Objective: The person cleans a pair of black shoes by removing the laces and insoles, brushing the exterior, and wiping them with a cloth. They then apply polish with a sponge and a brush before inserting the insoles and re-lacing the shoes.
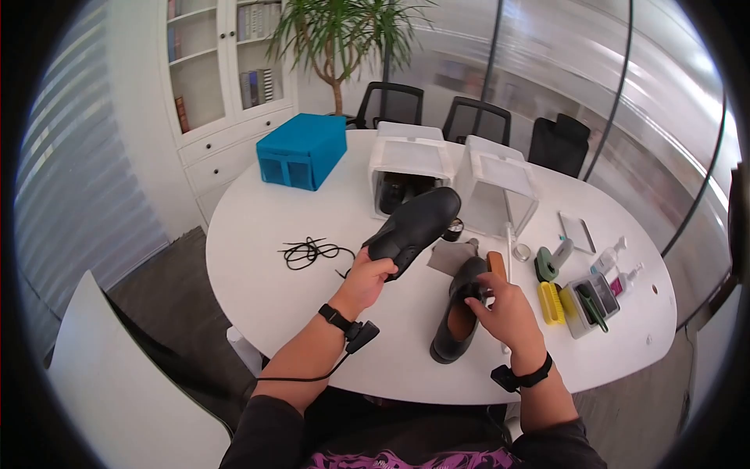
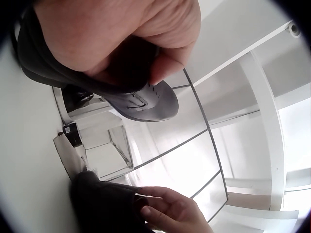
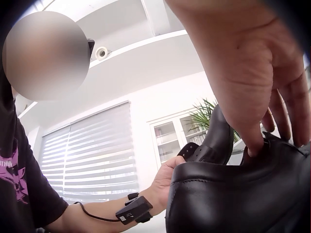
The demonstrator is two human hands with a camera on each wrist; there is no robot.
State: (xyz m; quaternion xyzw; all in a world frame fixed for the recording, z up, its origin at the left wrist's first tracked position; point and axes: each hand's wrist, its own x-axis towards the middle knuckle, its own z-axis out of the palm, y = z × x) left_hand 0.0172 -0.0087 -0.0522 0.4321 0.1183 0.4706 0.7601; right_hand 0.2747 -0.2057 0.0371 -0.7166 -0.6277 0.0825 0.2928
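Raised over the table, a black leather shoe (image 1: 422,223) points its toe up and to the right. My left hand (image 1: 362,285) grips it near the opening, and bare eyelets show along its side in the left wrist view. The second black shoe (image 1: 448,341) is in front of me, its brown insole visible. At its opening my right hand (image 1: 506,309) pinches the upper, with the thumb (image 3: 253,138) tucked inside and the other fingers beyond the edge. Loose black shoelaces (image 1: 310,252) lie on the table to the left.
Behind the shoes are a grey cloth (image 1: 451,258), a round tin (image 1: 453,230) and two clear-fronted white boxes (image 1: 410,156). A blue box (image 1: 301,152) stands back left. On the right are a yellow brush (image 1: 551,303), a green brush (image 1: 553,262), a caddy (image 1: 576,319) and bottles (image 1: 609,258).
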